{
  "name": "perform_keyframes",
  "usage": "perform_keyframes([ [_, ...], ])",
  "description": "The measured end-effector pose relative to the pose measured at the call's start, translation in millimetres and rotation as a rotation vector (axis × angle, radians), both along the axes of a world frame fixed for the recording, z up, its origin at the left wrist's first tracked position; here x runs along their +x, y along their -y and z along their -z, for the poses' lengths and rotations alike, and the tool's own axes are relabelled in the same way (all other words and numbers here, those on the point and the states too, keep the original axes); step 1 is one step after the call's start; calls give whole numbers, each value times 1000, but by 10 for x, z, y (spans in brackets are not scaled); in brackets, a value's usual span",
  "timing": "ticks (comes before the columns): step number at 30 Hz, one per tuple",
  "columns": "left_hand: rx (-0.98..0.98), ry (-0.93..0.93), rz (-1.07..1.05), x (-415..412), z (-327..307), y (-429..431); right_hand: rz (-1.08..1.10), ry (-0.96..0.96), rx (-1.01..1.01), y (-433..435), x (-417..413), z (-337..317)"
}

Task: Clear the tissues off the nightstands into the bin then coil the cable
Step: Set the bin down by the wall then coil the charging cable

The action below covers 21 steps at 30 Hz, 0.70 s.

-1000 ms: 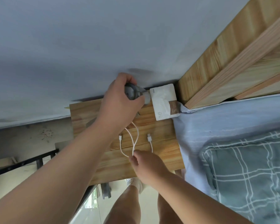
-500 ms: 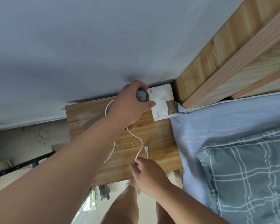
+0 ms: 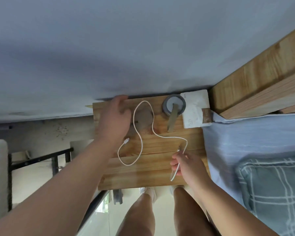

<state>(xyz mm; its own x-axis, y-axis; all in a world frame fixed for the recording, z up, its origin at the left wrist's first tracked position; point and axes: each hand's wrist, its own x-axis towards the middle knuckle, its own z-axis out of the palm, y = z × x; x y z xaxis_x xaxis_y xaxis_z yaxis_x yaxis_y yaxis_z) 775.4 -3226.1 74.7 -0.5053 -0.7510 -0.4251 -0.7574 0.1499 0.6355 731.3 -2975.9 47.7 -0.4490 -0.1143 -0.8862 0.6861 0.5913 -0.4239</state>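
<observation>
A white cable (image 3: 144, 126) lies in loose loops across the wooden nightstand (image 3: 153, 174). One plug end (image 3: 126, 140) rests near my left wrist. My right hand (image 3: 186, 165) pinches the cable's other end near the nightstand's front right part. My left hand (image 3: 115, 116) hovers over the back left of the top, fingers apart, holding nothing. A white tissue pack (image 3: 196, 109) lies at the back right corner against the bed frame.
A grey round lamp base (image 3: 173, 104) with a flat olive arm stands beside the tissue pack. The bed with blue sheet (image 3: 245, 138) and plaid pillow (image 3: 276, 189) borders the right. The wall runs behind. A black metal frame (image 3: 41, 159) stands at the left.
My left hand has let go of the grey lamp base beside the tissue pack and drawn back to the left. The cable now lies spread in wider loops, and my right hand has shifted right.
</observation>
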Motion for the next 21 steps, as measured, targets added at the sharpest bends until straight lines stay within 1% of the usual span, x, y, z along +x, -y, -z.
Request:
perform_keyframes([
  [2, -21, 199, 86, 202, 163, 112, 7, -10, -15, 69, -44, 5],
  [3, 1, 262, 154, 283, 236, 122, -8, -18, -21, 106, -55, 9],
  [5, 41, 308, 285, 383, 333, 71, -81, -54, -20, 198, -51, 28],
  [7, 17, 311, 354, 455, 408, 20, -144, -59, -33, 319, -8, 52],
  [11, -79, 333, 332, 569, 546, -44, -162, -18, -96, 616, 163, 166],
  [16, -117, 337, 337, 654, 588, -256, -185, -89, -63, 972, 358, 341],
  [21, -101, 308, 252, 646, 598, -307, -197, -164, -94, 998, 406, 382],
])
